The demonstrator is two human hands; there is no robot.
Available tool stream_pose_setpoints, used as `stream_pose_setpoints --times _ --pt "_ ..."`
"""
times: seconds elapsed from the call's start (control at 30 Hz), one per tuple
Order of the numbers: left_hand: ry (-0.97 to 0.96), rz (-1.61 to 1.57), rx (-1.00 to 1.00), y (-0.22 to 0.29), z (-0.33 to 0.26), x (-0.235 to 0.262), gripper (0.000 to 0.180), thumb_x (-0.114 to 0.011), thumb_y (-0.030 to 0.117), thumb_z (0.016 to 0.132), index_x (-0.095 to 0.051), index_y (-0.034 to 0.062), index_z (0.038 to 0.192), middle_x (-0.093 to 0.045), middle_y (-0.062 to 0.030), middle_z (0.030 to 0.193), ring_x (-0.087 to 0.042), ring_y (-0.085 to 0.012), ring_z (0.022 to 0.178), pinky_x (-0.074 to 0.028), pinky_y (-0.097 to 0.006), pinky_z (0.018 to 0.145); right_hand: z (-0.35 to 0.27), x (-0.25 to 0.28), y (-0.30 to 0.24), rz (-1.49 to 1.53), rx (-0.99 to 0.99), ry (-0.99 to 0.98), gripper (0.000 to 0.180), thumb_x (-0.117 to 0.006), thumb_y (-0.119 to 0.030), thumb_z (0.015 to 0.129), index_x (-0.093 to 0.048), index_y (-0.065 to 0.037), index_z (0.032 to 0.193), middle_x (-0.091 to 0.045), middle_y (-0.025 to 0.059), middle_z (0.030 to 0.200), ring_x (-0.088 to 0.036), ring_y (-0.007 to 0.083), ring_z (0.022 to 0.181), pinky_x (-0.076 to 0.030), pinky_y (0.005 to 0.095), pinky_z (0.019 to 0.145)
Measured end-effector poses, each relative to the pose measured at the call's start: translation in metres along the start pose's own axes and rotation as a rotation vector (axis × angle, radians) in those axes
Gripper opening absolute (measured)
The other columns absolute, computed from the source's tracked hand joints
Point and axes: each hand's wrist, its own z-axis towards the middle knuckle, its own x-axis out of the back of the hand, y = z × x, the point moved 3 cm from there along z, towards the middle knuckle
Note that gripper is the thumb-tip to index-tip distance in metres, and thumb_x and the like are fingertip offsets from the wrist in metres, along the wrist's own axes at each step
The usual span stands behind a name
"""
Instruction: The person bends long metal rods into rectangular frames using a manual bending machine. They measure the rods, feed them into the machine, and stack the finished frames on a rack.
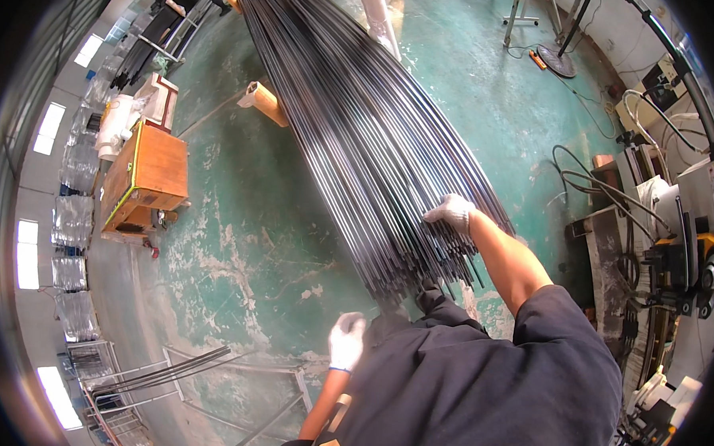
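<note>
A wide bundle of long, thin dark rods (382, 166) stretches from the top of the view down to my body, its near ends uneven. My right hand (452, 212), in a white glove, lies on the right part of the bundle near those ends. Its fingers are closed on a rod; how many rods are in the grip is hidden. My left hand (348, 341), also in a white glove, hangs beside my body, left of the rod ends and apart from them. Its fingers are curled in, slightly blurred, and nothing shows in them.
A yellowish roller support (266, 104) stands by the bundle's left side. Farther left is a wooden cabinet (157, 168). At lower left, a metal rack (172, 370) holds several dark rods. Machinery with cables (677, 249) lines the right; a round-based stand (555, 60) is at upper right.
</note>
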Motion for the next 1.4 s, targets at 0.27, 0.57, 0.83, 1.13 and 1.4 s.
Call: stream_pose_setpoints --times 0.27,0.57,0.83,1.13,1.4 --pt "-0.049 0.005 0.004 0.010 0.004 0.008 0.023 -0.066 0.006 0.101 -0.069 -0.0038 0.121 -0.076 -0.0107 0.108 -0.070 -0.0158 0.098 -0.055 -0.030 0.090 0.006 -0.006 0.016 0.365 0.074 0.035 0.102 -0.084 -0.003 0.082 -0.022 0.016 0.161 -0.070 0.0274 0.117 -0.076 0.0301 0.091 -0.066 0.0423 0.077" --pt "-0.060 0.004 -0.020 0.015 0.009 0.036 0.022 -0.067 0.007 0.102 -0.070 -0.0036 0.121 -0.075 -0.0093 0.107 -0.069 -0.0141 0.094 -0.055 -0.028 0.086 0.016 -0.018 0.032 0.547 0.069 -0.060 0.068 -0.078 -0.005 0.091 -0.043 0.014 0.145 -0.074 0.0206 0.106 -0.077 0.0294 0.084 -0.066 0.0440 0.069" --pt "-0.048 -0.036 -0.040 -0.008 0.011 0.045 0.022 -0.066 0.008 0.102 -0.070 -0.0037 0.121 -0.076 -0.0092 0.104 -0.069 -0.0136 0.090 -0.056 -0.028 0.082 -0.026 -0.041 -0.003 0.537 0.083 -0.132 0.017 -0.070 -0.015 0.103 -0.065 0.001 0.108 -0.076 0.0142 0.092 -0.075 0.0268 0.075 -0.064 0.0401 0.067" --pt "-0.282 -0.306 0.071 0.052 0.066 0.018 0.024 -0.066 0.014 0.103 -0.069 -0.0021 0.120 -0.075 -0.0115 0.101 -0.070 -0.0176 0.086 -0.058 -0.033 0.078 -0.133 -0.065 -0.049 -0.330 0.081 0.213 0.076 -0.051 -0.058 0.108 -0.059 -0.007 0.053 -0.054 0.0072 0.048 -0.053 0.0204 0.042 -0.047 0.0387 0.051" --pt "-0.635 -0.617 0.219 0.128 0.167 -0.077 0.046 -0.069 0.033 0.106 -0.054 0.0027 0.137 -0.070 -0.0109 0.100 -0.068 -0.0200 0.082 -0.061 -0.038 0.073 -0.369 -0.130 0.212 -0.332 -0.291 0.556 0.048 -0.081 -0.041 0.089 -0.072 0.005 0.100 -0.066 0.0249 0.073 -0.069 0.0336 0.068 -0.055 0.0464 0.070"
